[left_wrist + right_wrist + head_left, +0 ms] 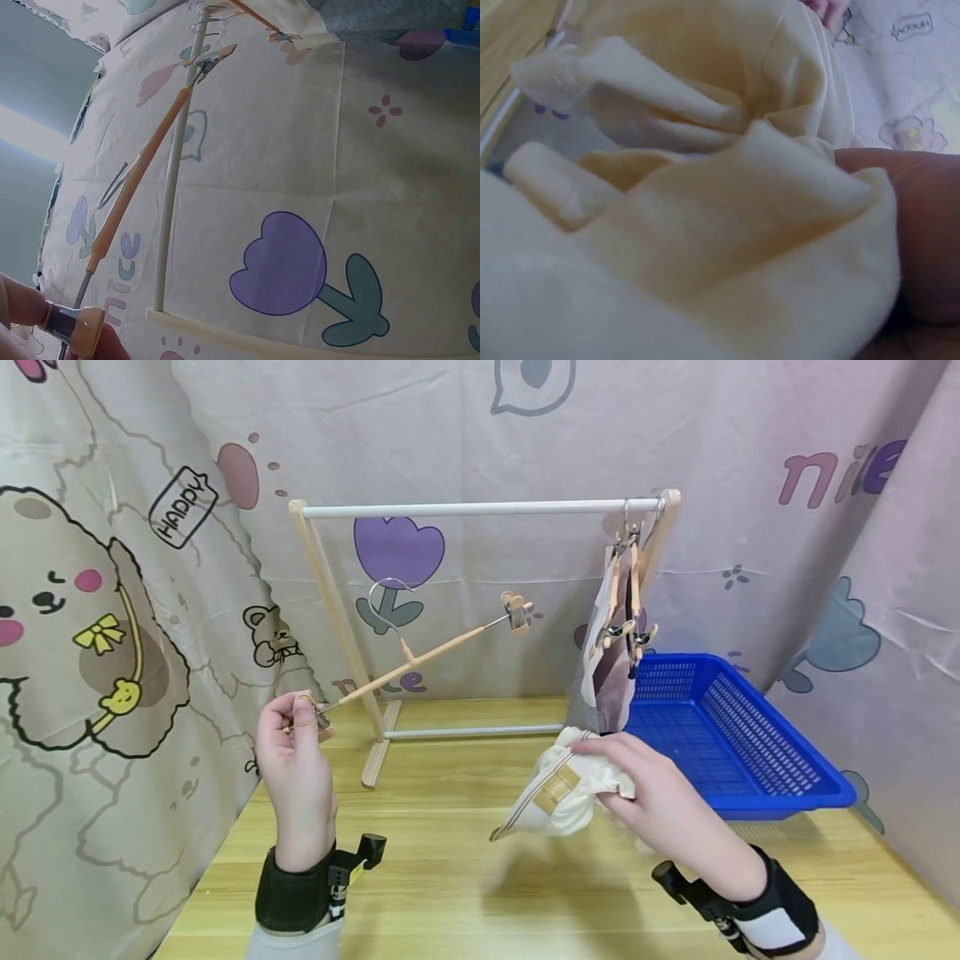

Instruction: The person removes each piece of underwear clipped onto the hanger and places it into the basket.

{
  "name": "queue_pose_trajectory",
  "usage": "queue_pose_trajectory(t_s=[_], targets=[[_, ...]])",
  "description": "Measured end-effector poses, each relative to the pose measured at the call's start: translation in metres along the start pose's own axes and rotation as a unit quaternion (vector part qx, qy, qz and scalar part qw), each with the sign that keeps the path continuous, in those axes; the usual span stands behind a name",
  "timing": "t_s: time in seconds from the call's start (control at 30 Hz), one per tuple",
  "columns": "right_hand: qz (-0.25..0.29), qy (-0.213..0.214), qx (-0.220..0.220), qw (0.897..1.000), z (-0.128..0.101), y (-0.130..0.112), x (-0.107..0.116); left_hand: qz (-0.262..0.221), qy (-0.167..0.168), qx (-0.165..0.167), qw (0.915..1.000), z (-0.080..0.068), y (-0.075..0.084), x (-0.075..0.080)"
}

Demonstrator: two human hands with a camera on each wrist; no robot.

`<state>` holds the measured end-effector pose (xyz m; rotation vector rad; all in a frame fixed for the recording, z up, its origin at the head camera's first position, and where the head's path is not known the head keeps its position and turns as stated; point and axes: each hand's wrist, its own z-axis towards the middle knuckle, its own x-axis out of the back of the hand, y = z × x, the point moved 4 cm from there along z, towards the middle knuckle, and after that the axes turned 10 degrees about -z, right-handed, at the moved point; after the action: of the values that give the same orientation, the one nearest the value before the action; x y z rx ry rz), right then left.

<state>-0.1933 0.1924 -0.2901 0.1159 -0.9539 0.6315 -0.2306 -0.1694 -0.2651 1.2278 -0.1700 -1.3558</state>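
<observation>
My left hand (296,743) pinches the clip at the near end of a wooden clip hanger (408,666). The hanger slants up to the right in the air, its metal hook on top and its far clip (516,614) with nothing in it. In the left wrist view, thumb and fingers close around the near clip (73,328). My right hand (652,781) grips bunched cream underpants (562,789) with a brown-striped waistband and tan label, held above the table. Their folds (727,217) fill most of the right wrist view and hide the fingertips.
A small rack with a white rail (465,510) and wooden posts stands behind the hands. At its right end, clip hangers (626,577) carry grey and pinkish garments (615,685). A blue plastic basket (780,743) sits at right on the wooden table (435,877). Printed curtains (480,452) enclose the back.
</observation>
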Motion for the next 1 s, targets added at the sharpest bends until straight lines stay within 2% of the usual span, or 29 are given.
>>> queue_pose_trajectory(t_s=[0.2,0.4,0.77,1.0], targets=[[-0.014,0.013,-0.018,1.0,-0.004,0.009,0.021,0.006,-0.006,0.003,1.0,0.001,-0.004,0.0],[-0.027,0.021,-0.033,0.999,-0.01,0.013,0.038,-0.001,0.003,0.009,1.0,0.002,-0.008,0.001],[-0.048,0.031,-0.043,0.997,-0.023,0.022,0.054,-0.003,0.005,0.011,0.9999,0.005,-0.009,-0.001],[-0.064,0.053,-0.045,0.996,-0.03,0.036,0.065,-0.003,0.013,0.016,0.9998,0.005,-0.009,0.0]])
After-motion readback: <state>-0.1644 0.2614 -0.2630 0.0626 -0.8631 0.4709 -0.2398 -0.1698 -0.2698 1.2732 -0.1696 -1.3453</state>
